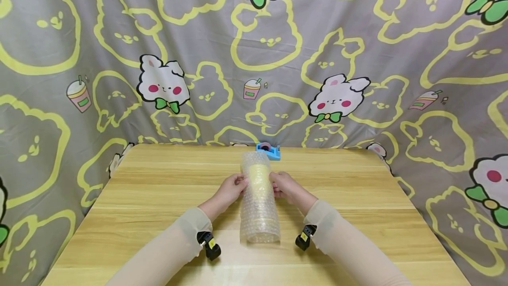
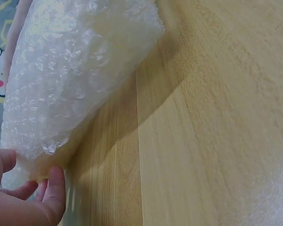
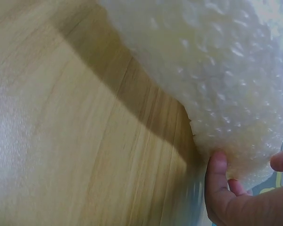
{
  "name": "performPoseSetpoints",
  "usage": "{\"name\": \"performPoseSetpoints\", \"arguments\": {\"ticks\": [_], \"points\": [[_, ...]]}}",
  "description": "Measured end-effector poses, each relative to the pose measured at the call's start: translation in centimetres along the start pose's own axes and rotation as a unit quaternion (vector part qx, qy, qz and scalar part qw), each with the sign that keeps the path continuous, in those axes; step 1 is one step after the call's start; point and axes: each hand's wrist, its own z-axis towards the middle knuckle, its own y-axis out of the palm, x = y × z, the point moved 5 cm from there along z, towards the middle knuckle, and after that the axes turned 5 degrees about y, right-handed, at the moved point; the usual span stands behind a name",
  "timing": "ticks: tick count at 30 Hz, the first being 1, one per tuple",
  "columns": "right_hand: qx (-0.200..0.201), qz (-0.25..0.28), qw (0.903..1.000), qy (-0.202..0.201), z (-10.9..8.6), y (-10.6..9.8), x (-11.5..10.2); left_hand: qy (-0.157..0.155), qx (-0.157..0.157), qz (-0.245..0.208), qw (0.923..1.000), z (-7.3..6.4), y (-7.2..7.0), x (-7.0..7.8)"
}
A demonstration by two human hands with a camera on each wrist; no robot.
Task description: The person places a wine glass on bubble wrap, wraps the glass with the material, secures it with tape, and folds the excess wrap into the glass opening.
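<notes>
We find both sleeved forearms (image 1: 166, 246) angled inward over the worktop (image 1: 158, 178). The left hand (image 1: 230, 190) and right hand (image 1: 289, 188) hold opposite sides of a bubble-wrap bundle (image 1: 259, 215), fingers clamped on it. It lies lengthwise mid-worktop, yellow inside, partly hiding a blue tape dispenser (image 1: 274, 153) at its far end.

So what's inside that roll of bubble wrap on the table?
Inside the bubble wrap, a pale yellow object shows through between the left hand and right hand. The layers blur its details and cover its underside, so I can't tell what it is.
</notes>
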Motion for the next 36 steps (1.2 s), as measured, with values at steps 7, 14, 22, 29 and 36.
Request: {"name": "performPoseSetpoints", "arguments": {"ticks": [7,14,22,29,36], "points": [[-0.005,0.004,1.0000,0.004,0.10,0.12,0.21,-0.009,-0.009,-0.040,0.9991,0.03,0.23,-0.36],[-0.005,0.009,0.9999,0.012,0.20,0.18,0.44,-0.016,-0.003,-0.040,0.9991,-0.07,0.21,-0.30],[-0.007,0.003,0.9999,0.012,-0.03,0.26,0.52,-0.009,0.002,-0.042,0.9991,-0.17,0.28,-0.20],[-0.003,-0.001,1.0000,0.000,0.05,0.08,0.48,-0.014,-0.001,-0.043,0.9990,-0.21,0.35,-0.08],[0.033,0.009,0.9992,-0.019,-0.07,-0.27,0.08,-0.005,-0.003,-0.049,0.9988,-0.11,0.39,0.03]]}}
